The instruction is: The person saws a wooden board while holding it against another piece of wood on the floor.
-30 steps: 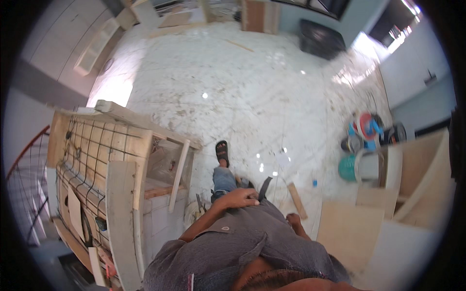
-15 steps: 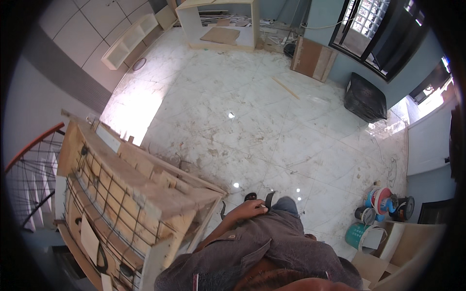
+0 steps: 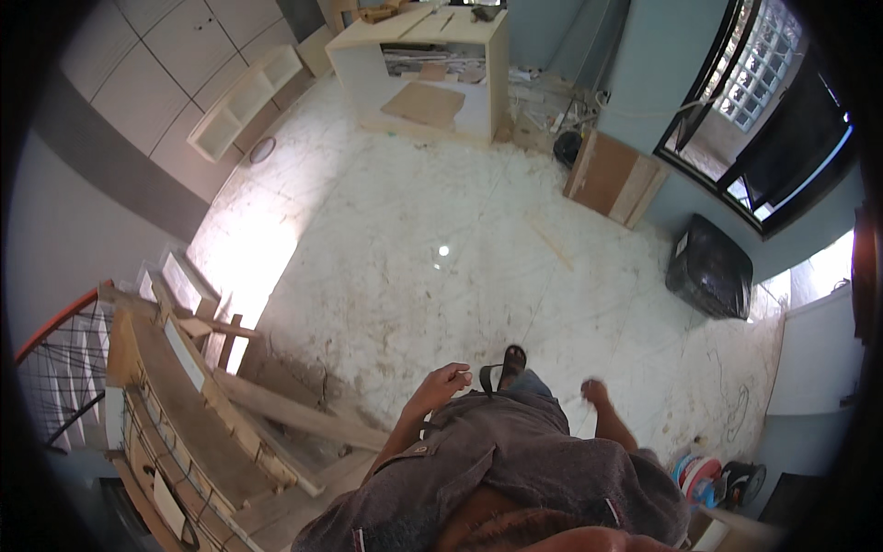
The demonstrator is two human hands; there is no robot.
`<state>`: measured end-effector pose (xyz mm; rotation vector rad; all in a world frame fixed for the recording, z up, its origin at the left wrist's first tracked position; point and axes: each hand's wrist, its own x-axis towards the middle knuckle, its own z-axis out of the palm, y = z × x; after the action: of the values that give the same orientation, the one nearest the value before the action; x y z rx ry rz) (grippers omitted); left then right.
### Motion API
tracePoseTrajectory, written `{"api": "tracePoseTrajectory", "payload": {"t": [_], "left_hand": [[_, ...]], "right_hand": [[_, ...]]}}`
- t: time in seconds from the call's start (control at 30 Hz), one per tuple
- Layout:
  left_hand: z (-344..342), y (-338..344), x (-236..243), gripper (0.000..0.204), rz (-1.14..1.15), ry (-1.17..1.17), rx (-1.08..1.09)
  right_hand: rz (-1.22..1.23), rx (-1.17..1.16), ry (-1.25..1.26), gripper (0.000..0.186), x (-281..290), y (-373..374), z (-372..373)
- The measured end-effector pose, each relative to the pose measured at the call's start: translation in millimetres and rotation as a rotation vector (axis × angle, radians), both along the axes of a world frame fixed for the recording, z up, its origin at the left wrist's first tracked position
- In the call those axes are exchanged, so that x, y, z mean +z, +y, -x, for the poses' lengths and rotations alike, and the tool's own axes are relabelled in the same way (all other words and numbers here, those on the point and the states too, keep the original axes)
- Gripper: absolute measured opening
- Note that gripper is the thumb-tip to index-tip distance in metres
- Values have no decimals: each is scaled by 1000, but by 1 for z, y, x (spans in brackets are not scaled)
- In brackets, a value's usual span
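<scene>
My left hand (image 3: 449, 380) is in front of my waist, its fingers bent together; whatever they may hold is too small to make out. Just right of it a dark strap (image 3: 487, 379) sticks out from my clothing, apart from the fingers. My right hand (image 3: 596, 392) hangs out to the right above the tiles, small in view and curled, with no object showing in it. Between the hands, one foot in a dark sandal (image 3: 515, 354) is forward on the dusty white tiled floor (image 3: 395, 230).
A wooden stair frame (image 3: 276, 405) with metal rods rises close at left. Ahead is a pale open cabinet (image 3: 501, 83) with scraps inside. A brown board (image 3: 612, 179) leans on the right wall, near a black wrapped bundle (image 3: 708, 267). Paint pails (image 3: 699, 478) stand at lower right.
The view has moved forward, past part of the stair frame. My left hand has shifted left, away from the strap. My right hand has come into sight on the right.
</scene>
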<state>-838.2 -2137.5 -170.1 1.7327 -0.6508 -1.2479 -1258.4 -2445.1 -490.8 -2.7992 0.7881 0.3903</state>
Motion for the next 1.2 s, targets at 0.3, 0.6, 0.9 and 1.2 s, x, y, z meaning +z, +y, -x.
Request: {"api": "tracePoseTrajectory", "payload": {"t": [0.3,0.6,0.9,1.2], "left_hand": [[-121,-164,23,53,-65,-40,-58],[-390,-333,47,53,-44,-274,-77],[-617,-418,79,50,-156,-510,175],[-596,-380,-137,47,-730,-146,571]], "right_hand": [[-715,-367,-837,31,316,-269,-512],[-546,-233,-722,30,310,-375,-716],[-352,-270,-796,34,306,-579,-927],[-31,-249,-735,56,329,-828,-1252]]}}
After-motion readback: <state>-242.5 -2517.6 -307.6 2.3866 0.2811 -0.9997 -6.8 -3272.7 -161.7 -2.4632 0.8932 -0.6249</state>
